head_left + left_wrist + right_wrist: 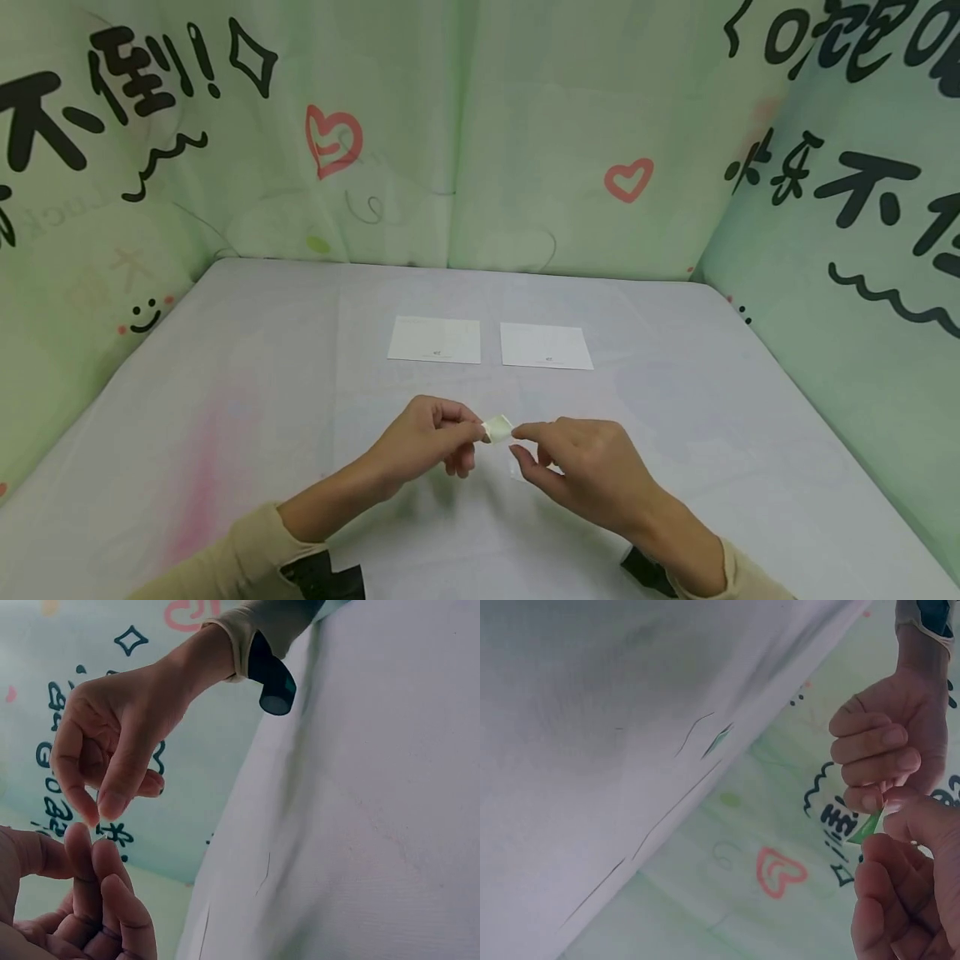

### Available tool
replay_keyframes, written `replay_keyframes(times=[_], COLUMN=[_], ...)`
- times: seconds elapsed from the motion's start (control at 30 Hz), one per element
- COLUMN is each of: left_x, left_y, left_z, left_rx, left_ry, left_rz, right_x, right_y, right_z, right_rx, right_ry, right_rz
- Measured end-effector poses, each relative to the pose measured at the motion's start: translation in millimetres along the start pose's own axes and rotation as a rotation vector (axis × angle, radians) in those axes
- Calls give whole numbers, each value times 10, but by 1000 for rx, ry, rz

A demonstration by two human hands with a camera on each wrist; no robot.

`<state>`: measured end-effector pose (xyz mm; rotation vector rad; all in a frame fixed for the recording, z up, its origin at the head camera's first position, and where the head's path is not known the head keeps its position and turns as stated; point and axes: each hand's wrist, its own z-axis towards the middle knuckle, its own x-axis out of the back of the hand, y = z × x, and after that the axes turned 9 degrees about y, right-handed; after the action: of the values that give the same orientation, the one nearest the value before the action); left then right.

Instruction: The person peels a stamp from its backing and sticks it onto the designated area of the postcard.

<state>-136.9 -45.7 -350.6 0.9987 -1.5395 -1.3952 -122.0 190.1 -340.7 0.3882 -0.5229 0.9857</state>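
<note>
Small pale-green piece [498, 428]: thin, squarish, tilted, pinched in left grip [437, 437].

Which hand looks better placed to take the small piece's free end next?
Probably the right hand: its thumb and index tips sit apart beside the small piece's free end, while the left hand pinches the opposite end.

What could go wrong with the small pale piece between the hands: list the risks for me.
The small pale piece could slip, since the left hand appears to pinch it only near one edge. It might also crease or tear if the right hand, whose index fingertip is right at the opposite edge, pulls too sharply.
</note>
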Motion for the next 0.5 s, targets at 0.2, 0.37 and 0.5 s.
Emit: replay_keyframes(times=[0.2,0.37,0.5], left_x=[11,17,14], left_y=[9,26,27], left_z=[-6,-17,-12], left_rx=[53,79,87], left_ry=[-33,-62,-75], left_rz=[-42,-64,-73], right_x=[-7,-4,-1], right_y=[-28,-40,-41], right_z=[9,2,-2], right_rx=[64,93,113], right_ry=[2,2,3], right_rz=[-57,-67,-75])
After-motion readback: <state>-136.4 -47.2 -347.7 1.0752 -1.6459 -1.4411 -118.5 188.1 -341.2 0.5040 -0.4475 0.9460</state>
